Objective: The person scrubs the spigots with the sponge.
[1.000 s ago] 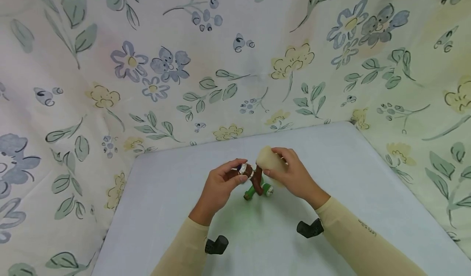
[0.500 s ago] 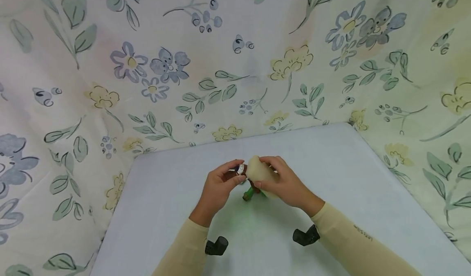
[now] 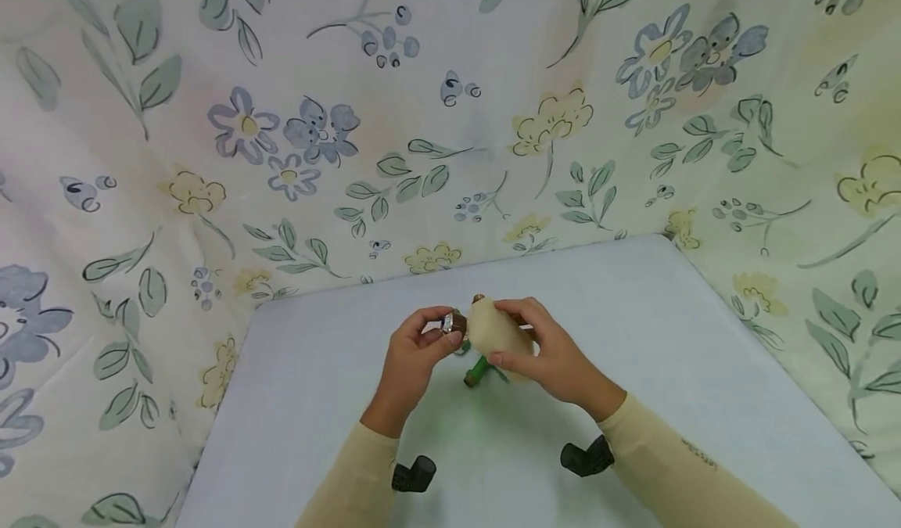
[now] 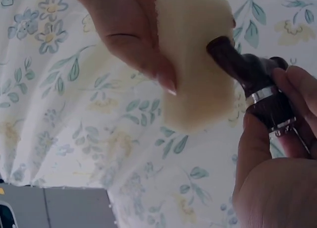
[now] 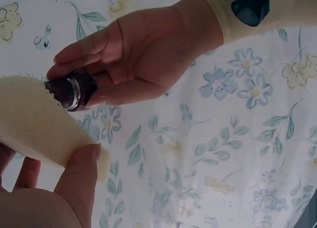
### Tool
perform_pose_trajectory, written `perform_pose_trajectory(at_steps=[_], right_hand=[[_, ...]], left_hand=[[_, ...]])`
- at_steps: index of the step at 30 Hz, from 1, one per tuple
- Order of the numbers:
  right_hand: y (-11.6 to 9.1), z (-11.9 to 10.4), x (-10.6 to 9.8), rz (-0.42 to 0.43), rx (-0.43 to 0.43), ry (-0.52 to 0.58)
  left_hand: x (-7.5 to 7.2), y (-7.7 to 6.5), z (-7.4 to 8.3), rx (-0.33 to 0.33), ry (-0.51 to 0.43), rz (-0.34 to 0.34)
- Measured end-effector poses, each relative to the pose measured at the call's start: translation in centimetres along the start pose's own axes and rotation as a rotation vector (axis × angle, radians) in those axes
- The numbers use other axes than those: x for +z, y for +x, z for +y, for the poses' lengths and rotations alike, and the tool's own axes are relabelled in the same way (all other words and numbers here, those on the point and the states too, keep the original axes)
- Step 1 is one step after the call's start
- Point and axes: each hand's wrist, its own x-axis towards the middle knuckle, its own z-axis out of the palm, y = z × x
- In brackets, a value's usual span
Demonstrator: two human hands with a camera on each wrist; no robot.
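Left hand (image 3: 412, 356) pinches smooth brown silver-banded tube (image 4: 252, 74). Right hand (image 3: 563, 357) grips porous cream sponge block (image 3: 498, 337), at tube's three o'clock; green cylinder (image 3: 476, 372), sponge's seven (head view).

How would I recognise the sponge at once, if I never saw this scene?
Start from the white table and find the right hand above it. The sponge is the thick cream block which this hand grips. It is pale and plain, unlike the dark, silver-banded object in the left hand.
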Motion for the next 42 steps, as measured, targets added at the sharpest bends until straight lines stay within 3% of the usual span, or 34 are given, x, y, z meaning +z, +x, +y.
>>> perform_pose_trajectory(at_steps=[5, 9, 17, 27, 32, 38, 42], right_hand=[[0.0, -0.7, -1.2, 0.036, -0.001, 0.032], [-0.1, -0.8, -1.4, 0.03, -0.007, 0.059], [0.0, -1.7, -0.7, -0.02, -0.086, 0.137], [0.1, -1.5, -0.9, -0.024, -0.009, 0.174], [0.2, -0.2, -0.8, 0.009, -0.018, 0.133], [0.3, 3.0, -0.6, 0.085, -0.006, 0.003], [0.6, 4.0, -0.6, 0.155, 0.02, -0.063]], left_hand=[[-0.4, -0.1, -0.1, 0.039, -0.166, -0.026], [-0.4, 0.0, 0.0, 0.09, -0.232, -0.046], [-0.2, 0.0, -0.1, 0.061, -0.13, 0.017], [0.0, -0.2, 0.2, 0.066, -0.225, -0.047], [0.1, -0.3, 0.3, 0.072, -0.244, -0.06], [0.3, -0.3, 0.6, 0.068, -0.233, -0.071], [0.4, -0.3, 0.7, 0.062, -0.217, -0.072]])
